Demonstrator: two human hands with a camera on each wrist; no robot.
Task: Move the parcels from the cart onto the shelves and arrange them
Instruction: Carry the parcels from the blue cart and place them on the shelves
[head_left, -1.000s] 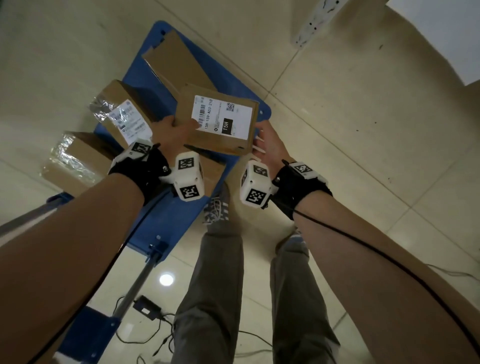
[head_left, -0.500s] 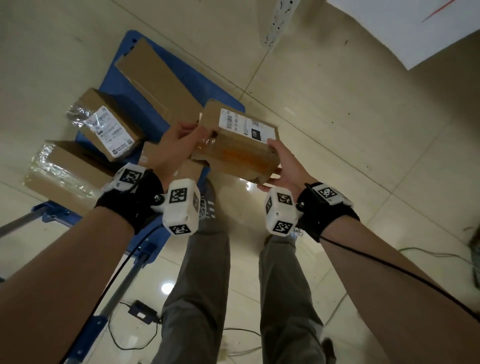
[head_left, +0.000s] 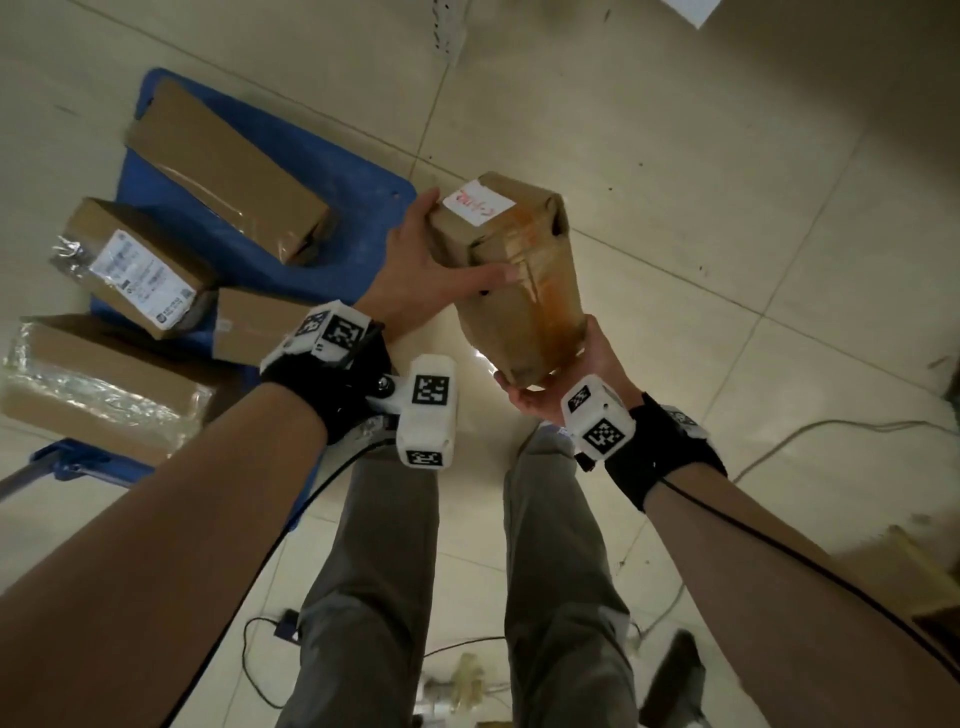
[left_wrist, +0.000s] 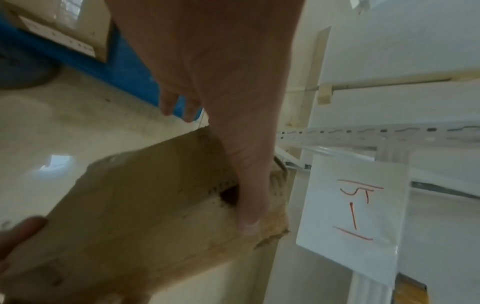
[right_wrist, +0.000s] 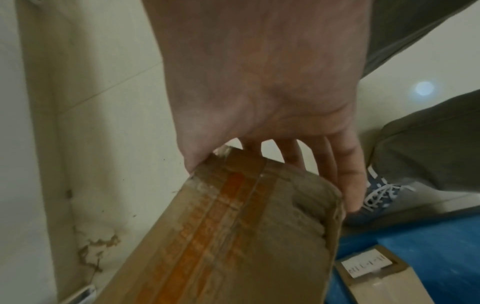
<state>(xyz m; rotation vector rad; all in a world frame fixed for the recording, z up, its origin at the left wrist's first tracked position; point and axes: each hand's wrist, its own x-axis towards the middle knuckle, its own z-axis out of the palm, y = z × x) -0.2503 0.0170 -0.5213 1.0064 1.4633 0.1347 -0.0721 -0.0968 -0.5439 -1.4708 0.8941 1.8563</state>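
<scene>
A brown cardboard parcel (head_left: 519, 291) with orange tape and a small white handwritten label is held in the air to the right of the blue cart (head_left: 260, 171). My left hand (head_left: 431, 270) grips its far end, thumb laid across the taped face (left_wrist: 249, 205). My right hand (head_left: 566, 384) cups its near lower end, fingers along the parcel's end (right_wrist: 345, 181). The parcel (right_wrist: 233, 236) is tilted, with its labelled end farthest from me. Several other parcels (head_left: 223, 166) lie on the cart.
A white shelf upright (left_wrist: 363, 135) with a sheet marked in red (left_wrist: 353, 211) stands close on the right in the left wrist view. Cables (head_left: 810, 431) run over the tiled floor. My legs and shoe (right_wrist: 379, 197) are below the parcel. The cart handle (head_left: 57, 462) is at left.
The parcel has been lifted off the cart, carried right and turned, so the printed label no longer shows and a handwritten one does. Both hands kept hold of it.
</scene>
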